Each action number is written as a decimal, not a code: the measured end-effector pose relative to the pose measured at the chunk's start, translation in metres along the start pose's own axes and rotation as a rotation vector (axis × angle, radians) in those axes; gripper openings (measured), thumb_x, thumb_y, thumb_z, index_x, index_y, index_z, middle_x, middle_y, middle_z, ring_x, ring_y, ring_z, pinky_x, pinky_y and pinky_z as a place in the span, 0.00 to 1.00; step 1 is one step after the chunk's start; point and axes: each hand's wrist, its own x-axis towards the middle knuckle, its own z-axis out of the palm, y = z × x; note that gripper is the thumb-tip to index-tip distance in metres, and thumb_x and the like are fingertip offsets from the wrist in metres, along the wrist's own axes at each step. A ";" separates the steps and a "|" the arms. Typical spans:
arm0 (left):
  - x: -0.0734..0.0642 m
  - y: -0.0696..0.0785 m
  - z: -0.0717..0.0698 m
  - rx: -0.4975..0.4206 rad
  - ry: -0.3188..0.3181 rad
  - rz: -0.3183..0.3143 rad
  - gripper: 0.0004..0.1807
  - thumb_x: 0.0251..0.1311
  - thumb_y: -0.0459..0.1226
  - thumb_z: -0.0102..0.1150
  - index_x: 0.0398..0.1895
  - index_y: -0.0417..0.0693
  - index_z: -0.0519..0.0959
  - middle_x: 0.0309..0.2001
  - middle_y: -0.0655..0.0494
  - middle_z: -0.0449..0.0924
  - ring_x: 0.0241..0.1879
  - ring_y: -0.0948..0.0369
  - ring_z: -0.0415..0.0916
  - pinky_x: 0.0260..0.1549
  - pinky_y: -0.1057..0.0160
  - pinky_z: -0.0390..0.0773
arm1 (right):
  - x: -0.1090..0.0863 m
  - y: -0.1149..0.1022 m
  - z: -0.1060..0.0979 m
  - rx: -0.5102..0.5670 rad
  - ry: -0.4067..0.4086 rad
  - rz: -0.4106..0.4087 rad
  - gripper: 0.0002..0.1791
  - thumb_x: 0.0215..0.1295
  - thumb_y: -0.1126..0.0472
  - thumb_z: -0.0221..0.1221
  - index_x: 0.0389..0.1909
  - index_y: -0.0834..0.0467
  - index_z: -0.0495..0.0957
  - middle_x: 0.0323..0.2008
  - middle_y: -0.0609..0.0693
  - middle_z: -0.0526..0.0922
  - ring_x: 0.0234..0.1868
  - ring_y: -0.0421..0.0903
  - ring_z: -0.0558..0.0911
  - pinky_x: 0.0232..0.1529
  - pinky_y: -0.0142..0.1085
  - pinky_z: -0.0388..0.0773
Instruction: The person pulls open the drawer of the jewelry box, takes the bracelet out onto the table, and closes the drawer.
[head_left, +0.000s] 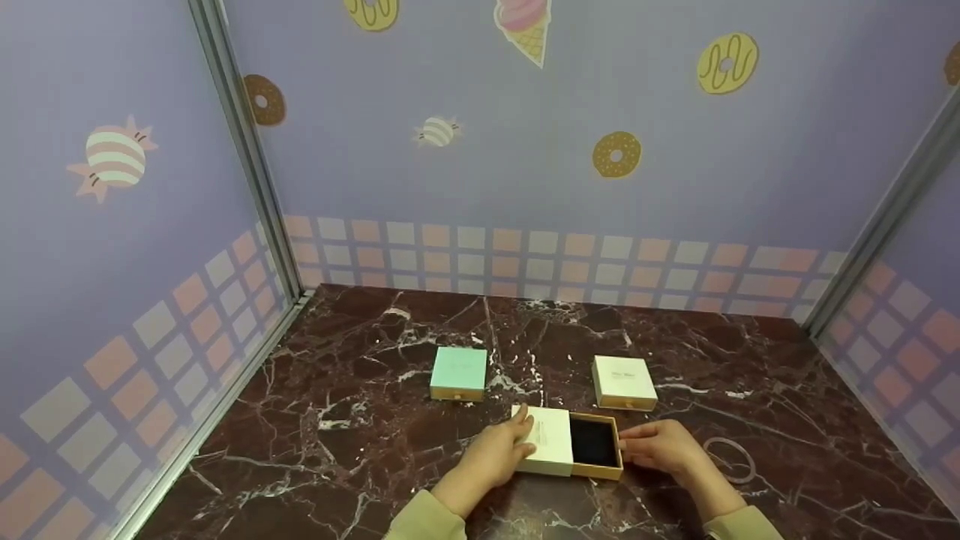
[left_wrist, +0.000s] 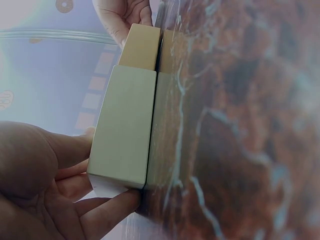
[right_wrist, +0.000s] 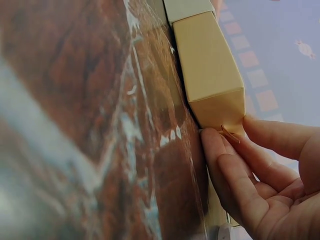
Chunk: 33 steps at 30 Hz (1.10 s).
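A cream-white sliding drawer box (head_left: 545, 442) lies on the marble-patterned table, its gold-edged drawer (head_left: 596, 471) partly out toward the right. Black lining shows inside the drawer. My left hand (head_left: 495, 452) holds the left end of the white sleeve, thumb and fingers around it, as the left wrist view also shows. On the other side, my right hand (head_left: 658, 445) touches the drawer's outer end with its fingertips. Beside those fingers a small ribbon tab (right_wrist: 230, 134) sticks out from the drawer front; it does not look pinched.
Behind the box stand a closed mint-green drawer box (head_left: 459, 371) at left and a closed cream one (head_left: 624, 381) at right. A clear ring, perhaps a bracelet (head_left: 750, 465), lies by the right wrist. Purple walls (head_left: 487, 172) border the table.
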 end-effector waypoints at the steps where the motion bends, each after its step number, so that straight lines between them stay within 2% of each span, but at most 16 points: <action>1: 0.000 0.000 0.000 -0.008 -0.007 -0.003 0.30 0.70 0.40 0.61 0.73 0.40 0.71 0.78 0.46 0.62 0.69 0.42 0.73 0.68 0.44 0.76 | 0.001 0.000 0.000 0.000 0.002 0.002 0.20 0.65 0.67 0.67 0.51 0.79 0.81 0.37 0.53 0.91 0.35 0.39 0.89 0.38 0.29 0.88; 4: 0.001 0.000 -0.001 -0.018 -0.023 -0.011 0.30 0.70 0.40 0.61 0.73 0.41 0.71 0.79 0.46 0.62 0.70 0.42 0.72 0.67 0.44 0.76 | 0.002 0.001 0.000 -0.008 0.007 0.008 0.20 0.65 0.67 0.67 0.52 0.78 0.81 0.37 0.53 0.91 0.35 0.39 0.88 0.38 0.29 0.88; 25: 0.000 0.001 0.000 0.025 0.007 0.006 0.30 0.70 0.40 0.61 0.72 0.40 0.72 0.78 0.45 0.63 0.69 0.41 0.73 0.69 0.44 0.74 | 0.002 -0.002 0.005 0.004 -0.007 -0.017 0.19 0.64 0.68 0.67 0.50 0.79 0.81 0.35 0.52 0.91 0.34 0.39 0.88 0.38 0.28 0.87; 33: 0.000 0.000 -0.001 -0.027 -0.023 -0.005 0.31 0.70 0.40 0.61 0.74 0.40 0.70 0.79 0.46 0.60 0.70 0.40 0.71 0.69 0.43 0.73 | 0.003 -0.003 0.008 0.006 0.015 -0.009 0.19 0.63 0.69 0.67 0.50 0.80 0.81 0.35 0.53 0.91 0.33 0.39 0.88 0.37 0.29 0.88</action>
